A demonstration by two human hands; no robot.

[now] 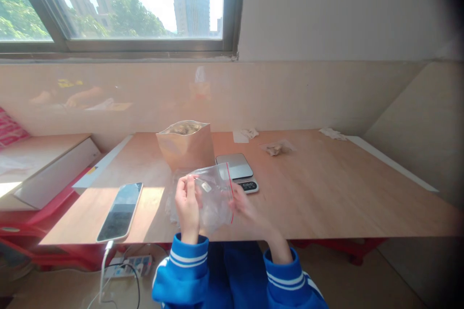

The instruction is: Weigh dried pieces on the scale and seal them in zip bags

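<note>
Both hands pinch a clear bag [213, 196] above the tabletop's [326, 188] near edge: left hand [187, 207] and right hand [246, 208] grip opposite sides, holding it spread upright.

— What colours around the scale [237, 170]?
— It is silver with a black panel. The paper bag [186, 147] behind it is tan, the zip bag [213, 195] before it clear with a red edge.
— Sleeves [183, 270]?
— Blue, white-striped.
</note>
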